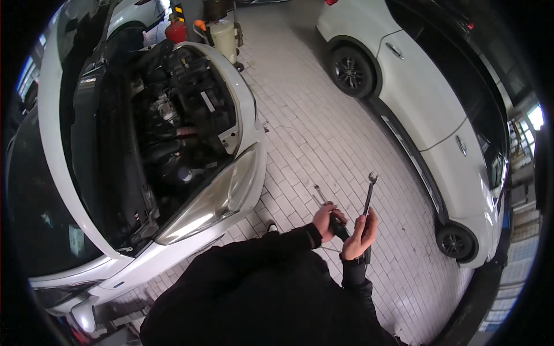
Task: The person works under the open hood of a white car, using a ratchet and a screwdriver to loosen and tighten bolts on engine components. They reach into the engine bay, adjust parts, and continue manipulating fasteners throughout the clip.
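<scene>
My left hand (pixel 324 224) is closed round a dark-handled tool (pixel 339 229), with thin metal shafts (pixel 317 193) poking out beyond the fingers; their exact kind is too small to tell. Close beside it on the right, my right hand (pixel 360 237) grips a long combination wrench (pixel 368 196), which points upward with its open jaw at the top. Both hands are low in the middle of the view, over the brick-paved floor (pixel 294 138), between two white cars.
A white car with raised hood shows its engine bay (pixel 179 115) and headlight (pixel 208 196) at left. A white SUV (pixel 415 98) runs along the right. A red cylinder (pixel 176 32) and a cream wheeled canister (pixel 224 40) stand at the back. My shoe (pixel 272 228) shows below.
</scene>
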Demonstrator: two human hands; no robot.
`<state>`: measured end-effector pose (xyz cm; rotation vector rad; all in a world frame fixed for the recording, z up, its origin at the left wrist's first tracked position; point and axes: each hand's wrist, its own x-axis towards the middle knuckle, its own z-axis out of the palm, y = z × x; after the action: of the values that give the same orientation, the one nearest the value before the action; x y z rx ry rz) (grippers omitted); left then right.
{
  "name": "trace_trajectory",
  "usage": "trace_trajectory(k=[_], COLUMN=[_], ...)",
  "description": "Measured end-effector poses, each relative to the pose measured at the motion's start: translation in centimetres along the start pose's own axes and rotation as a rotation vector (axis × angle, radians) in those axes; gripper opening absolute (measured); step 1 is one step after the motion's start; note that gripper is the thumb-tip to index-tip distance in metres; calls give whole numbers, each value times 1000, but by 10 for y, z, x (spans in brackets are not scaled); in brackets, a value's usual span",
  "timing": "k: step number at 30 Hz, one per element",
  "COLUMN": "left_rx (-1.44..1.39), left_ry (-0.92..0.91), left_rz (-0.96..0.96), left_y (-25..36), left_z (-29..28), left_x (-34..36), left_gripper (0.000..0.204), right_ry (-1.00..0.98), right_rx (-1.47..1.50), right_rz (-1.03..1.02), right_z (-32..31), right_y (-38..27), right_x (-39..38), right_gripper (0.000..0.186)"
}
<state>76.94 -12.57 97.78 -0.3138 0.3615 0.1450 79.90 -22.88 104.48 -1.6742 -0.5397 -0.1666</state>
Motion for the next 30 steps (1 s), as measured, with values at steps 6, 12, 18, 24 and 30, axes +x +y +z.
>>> trace_trajectory(k=[6, 12, 18, 24, 30], left_rx=[167, 120, 108, -76, 31], left_ry=[229, 270, 289, 351, 507], left_rz=[274, 543, 708, 1031, 1256], left_y=[37, 95, 154, 212, 253], left_z=[75, 114, 139, 151, 122], left_x=[56, 119, 196, 203, 134], left_gripper=[11, 15, 19, 14, 18], right_ry=[40, -233, -591, -930, -1112], right_rx=[85, 82, 347, 383, 409], right_rz=[37, 45, 121, 36, 68], right_z=[75, 144, 223, 284, 375], right_y=[2, 68, 98, 137, 136], right_x=[96, 183, 274, 397, 468], right_gripper=[35, 31, 32, 30, 28])
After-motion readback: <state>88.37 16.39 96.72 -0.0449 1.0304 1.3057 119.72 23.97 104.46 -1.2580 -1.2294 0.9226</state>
